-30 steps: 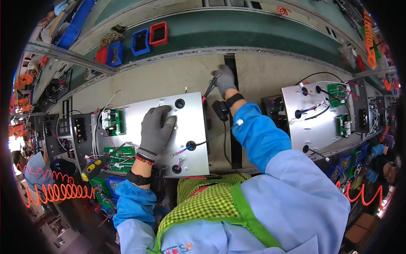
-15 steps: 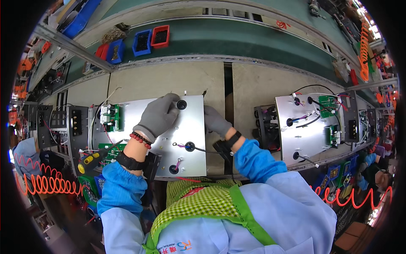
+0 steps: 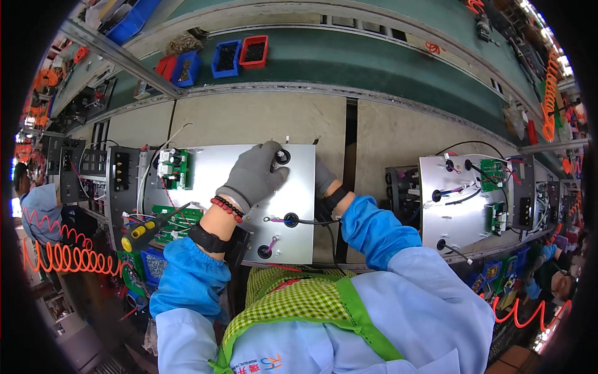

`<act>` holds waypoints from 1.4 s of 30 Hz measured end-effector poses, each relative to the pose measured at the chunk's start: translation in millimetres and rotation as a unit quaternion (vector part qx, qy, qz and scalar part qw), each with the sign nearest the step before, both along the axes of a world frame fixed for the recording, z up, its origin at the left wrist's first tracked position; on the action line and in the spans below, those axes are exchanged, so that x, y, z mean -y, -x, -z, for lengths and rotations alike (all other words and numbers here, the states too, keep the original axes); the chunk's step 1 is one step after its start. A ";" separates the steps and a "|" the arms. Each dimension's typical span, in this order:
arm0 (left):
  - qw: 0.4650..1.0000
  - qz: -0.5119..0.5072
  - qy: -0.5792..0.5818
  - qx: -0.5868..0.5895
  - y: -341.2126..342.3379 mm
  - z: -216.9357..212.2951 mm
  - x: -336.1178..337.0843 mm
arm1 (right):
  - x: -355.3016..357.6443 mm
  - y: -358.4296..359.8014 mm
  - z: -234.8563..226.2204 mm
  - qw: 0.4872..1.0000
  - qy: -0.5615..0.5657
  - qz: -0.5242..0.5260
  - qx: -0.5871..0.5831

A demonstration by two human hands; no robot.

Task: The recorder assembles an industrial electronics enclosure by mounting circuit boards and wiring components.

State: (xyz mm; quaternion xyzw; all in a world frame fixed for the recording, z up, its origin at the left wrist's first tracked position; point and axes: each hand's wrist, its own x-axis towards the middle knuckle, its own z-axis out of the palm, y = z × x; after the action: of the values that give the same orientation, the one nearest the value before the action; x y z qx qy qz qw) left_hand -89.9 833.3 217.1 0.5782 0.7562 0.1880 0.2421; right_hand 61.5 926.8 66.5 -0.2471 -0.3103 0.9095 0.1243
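My left hand [image 3: 254, 174], in a grey glove, rests on a flat silver metal panel [image 3: 280, 193]. Its thumb and forefinger are apart, one on either side of a black ring grommet [image 3: 283, 157] near the panel's far right corner. Something small and white shows inside that ring. At the panel's right edge is my gloved right hand [image 3: 324, 179]; its fingers go behind the edge and are hidden. Nearer to me, a black cable and a ring-ended lead pass through a second grommet [image 3: 291, 219]. A third grommet [image 3: 265, 252] has a short purple lead.
A yellow-and-black screwdriver [image 3: 142, 234] lies left of my forearm, by green circuit boards [image 3: 174, 168]. A similar panel assembly [image 3: 458, 206] stands to the right. Blue bins [image 3: 225, 59] and a red bin [image 3: 254, 52] sit beyond the bench. Orange coiled hoses [image 3: 75, 258] hang at the left.
My left hand has shifted from beside the far grommet onto its rim, and a white bit now shows in the ring. My right hand stays at the panel edge. The whole view has shifted slightly.
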 end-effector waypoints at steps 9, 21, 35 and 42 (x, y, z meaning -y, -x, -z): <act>0.997 -0.042 0.002 -0.067 -12.3 1.9 -11.8 | 9.6 -38.6 -0.8 0.837 -0.539 -0.029 0.093; 0.953 -0.155 -0.258 -0.029 -21.2 -64.1 113.5 | 20.8 -113.8 0.0 0.877 -0.398 0.038 0.267; 0.879 -0.234 0.414 0.046 94.2 45.0 621.4 | 166.8 -259.5 55.3 0.591 -0.406 -0.558 0.416; 0.821 -0.499 0.264 -0.084 184.8 141.0 801.0 | 309.7 -166.4 31.1 0.592 -0.420 -0.534 0.434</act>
State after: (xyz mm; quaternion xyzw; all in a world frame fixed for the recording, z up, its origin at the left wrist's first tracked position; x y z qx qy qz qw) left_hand -274.7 32.4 76.0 0.0492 0.9794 0.0267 0.1939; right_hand 227.8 617.1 35.4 -0.3227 -0.7517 0.3668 -0.4430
